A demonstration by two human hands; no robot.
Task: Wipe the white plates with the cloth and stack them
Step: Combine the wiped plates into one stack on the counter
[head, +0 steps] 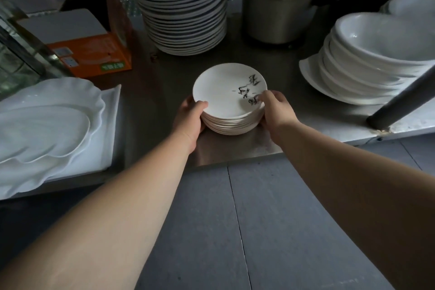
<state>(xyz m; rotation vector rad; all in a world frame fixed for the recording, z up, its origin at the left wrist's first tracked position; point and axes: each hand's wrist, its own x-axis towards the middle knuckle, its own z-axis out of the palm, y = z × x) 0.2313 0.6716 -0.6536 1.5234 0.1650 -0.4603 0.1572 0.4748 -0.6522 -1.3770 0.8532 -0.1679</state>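
Plate stack [226, 122] sits centre, near front edge of bench [160, 110]. My left hand [190, 117] cups its left side, thumb on top rim. My right hand [274, 107] grips right side, fingertips over rim. Cloth not in view. I'd keep both grips level and avoid tilting, since plates could slide.

Your arms are bare along every part that shows. Your left forearm [131, 195] and right forearm [341, 167] are uncovered skin from the bottom edge up to the wrists, and your left hand [190, 120] and right hand [276, 110] are bare too. The forearms look smooth and narrow toward slim wrists, though the wide lens swells them near the bottom edge. The dim light hides finer detail.
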